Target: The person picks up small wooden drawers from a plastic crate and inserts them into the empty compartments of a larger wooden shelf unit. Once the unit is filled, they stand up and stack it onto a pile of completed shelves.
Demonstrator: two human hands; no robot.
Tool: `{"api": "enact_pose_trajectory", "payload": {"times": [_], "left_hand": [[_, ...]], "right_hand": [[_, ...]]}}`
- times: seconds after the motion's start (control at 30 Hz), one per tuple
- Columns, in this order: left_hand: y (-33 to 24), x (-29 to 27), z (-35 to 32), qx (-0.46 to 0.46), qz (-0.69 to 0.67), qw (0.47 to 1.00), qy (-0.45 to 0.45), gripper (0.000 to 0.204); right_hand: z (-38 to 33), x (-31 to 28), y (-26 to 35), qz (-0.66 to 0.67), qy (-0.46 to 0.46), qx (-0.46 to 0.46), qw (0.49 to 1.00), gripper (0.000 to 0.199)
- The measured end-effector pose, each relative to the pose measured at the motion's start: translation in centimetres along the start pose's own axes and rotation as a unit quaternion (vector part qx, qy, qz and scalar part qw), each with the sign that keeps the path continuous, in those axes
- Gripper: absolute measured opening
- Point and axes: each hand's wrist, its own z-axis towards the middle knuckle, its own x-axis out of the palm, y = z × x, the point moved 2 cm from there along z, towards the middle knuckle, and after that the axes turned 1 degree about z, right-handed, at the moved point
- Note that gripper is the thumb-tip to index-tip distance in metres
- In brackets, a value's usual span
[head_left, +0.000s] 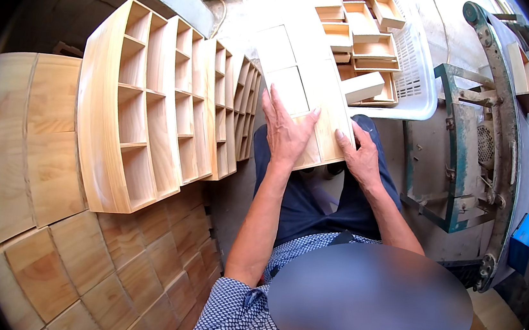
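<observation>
A pale wooden drawer cabinet (331,128) rests tilted across my lap, its far end pointing away from me. Several fitted drawer fronts show on its upper face, divided by thin seams. My left hand (286,132) lies over the near left part of that face, fingers stretched out and thumb spread apart. At the near right edge, my right hand (363,157) grips the cabinet, thumb on the face and fingers along the side. The underside of the cabinet is hidden.
To my left, several open-fronted wooden cabinet frames (106,110) stand in a row on stacked wooden blocks or boxes (81,252). Ahead right, a white plastic basket (422,85) holds loose wooden drawers (360,22). A green metal-framed machine (456,214) with a belt stands at right, near a blue box (526,232).
</observation>
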Motion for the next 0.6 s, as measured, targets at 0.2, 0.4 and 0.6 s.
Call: {"api": "enact_pose_trajectory", "payload": {"times": [0.2,0.4,0.6], "left_hand": [[0.2,0.1,-0.1,-0.018,0.016,0.999,0.025,0.117],[1.9,-0.1,0.5,-0.010,-0.127,0.991,0.033,0.108],[4.0,-0.2,-3.6,-0.136,-0.313,0.935,0.102,0.084]], "right_hand": [[0.4,0.0,-0.5,0.034,0.008,0.008,0.999,0.054],[2.5,-1.4,-0.5,0.172,0.040,0.108,0.978,0.056],[1.1,-2.3,-1.3,0.198,0.081,0.194,0.957,0.062]]}}
